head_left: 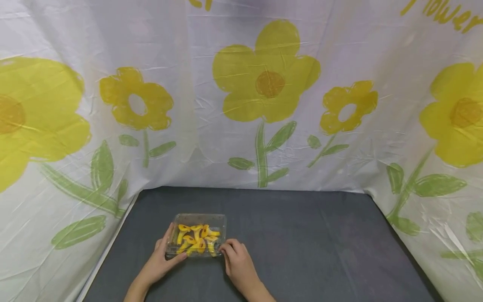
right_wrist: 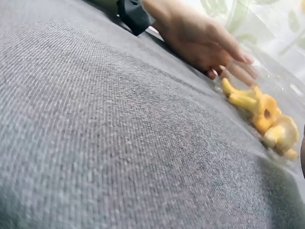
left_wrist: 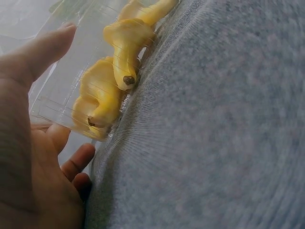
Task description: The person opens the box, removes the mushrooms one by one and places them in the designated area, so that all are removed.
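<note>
A clear plastic box [head_left: 201, 217] sits on the dark cloth, left of the middle in the head view. Several yellow trumpet-shaped mushrooms [head_left: 189, 240], which look like chanterelles, lie inside it. My left hand [head_left: 160, 260] grips the box's left front corner, thumb along the front edge and fingers down the left side. At the right front corner, my right hand [head_left: 238, 262] pinches the box's edge with curled fingers. The left wrist view shows brown-ended stems [left_wrist: 127, 80] through the clear wall. Whether a separate lid covers the box, I cannot tell.
Dark grey cloth [head_left: 302, 243] covers the table. White curtains [head_left: 196, 138] printed with yellow flowers hang behind it and on both sides. A dark band [right_wrist: 135, 16] shows at the left wrist in the right wrist view.
</note>
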`<state>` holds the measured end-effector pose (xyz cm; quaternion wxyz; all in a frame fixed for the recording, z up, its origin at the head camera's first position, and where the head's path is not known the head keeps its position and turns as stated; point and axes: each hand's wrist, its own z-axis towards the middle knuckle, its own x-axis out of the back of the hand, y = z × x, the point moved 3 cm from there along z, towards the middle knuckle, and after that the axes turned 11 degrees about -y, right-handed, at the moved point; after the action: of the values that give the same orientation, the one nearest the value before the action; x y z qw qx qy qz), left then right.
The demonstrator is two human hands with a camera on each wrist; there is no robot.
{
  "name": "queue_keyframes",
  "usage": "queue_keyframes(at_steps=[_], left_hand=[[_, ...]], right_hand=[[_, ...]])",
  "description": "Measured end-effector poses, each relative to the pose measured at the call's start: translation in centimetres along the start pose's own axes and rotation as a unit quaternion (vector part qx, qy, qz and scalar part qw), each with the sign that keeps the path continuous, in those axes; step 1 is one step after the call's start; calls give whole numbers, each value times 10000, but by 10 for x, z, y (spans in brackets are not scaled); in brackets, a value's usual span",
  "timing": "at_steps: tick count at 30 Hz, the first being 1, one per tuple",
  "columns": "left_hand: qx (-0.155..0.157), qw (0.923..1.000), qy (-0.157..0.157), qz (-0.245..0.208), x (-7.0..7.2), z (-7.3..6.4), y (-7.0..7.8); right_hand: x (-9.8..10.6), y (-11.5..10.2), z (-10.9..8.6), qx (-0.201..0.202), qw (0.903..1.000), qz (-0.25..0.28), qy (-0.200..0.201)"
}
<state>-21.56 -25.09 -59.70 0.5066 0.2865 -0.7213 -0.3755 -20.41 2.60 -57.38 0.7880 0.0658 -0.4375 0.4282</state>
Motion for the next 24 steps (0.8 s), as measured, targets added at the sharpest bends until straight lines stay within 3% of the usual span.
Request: queue_keyframes(at_steps=[9, 17, 24], left_hand=[[-21, 10000, 48, -67, 0, 0, 3], [-27, 9999, 163, 42, 1, 1, 6], [47, 9999, 115, 75, 1, -1, 5]], right_hand=[[-2, -4, 0, -405, 9982, 441, 16], [1, 2, 1, -891, 9760, 1966, 275], [2, 4, 0, -915, 9709, 2207, 183]])
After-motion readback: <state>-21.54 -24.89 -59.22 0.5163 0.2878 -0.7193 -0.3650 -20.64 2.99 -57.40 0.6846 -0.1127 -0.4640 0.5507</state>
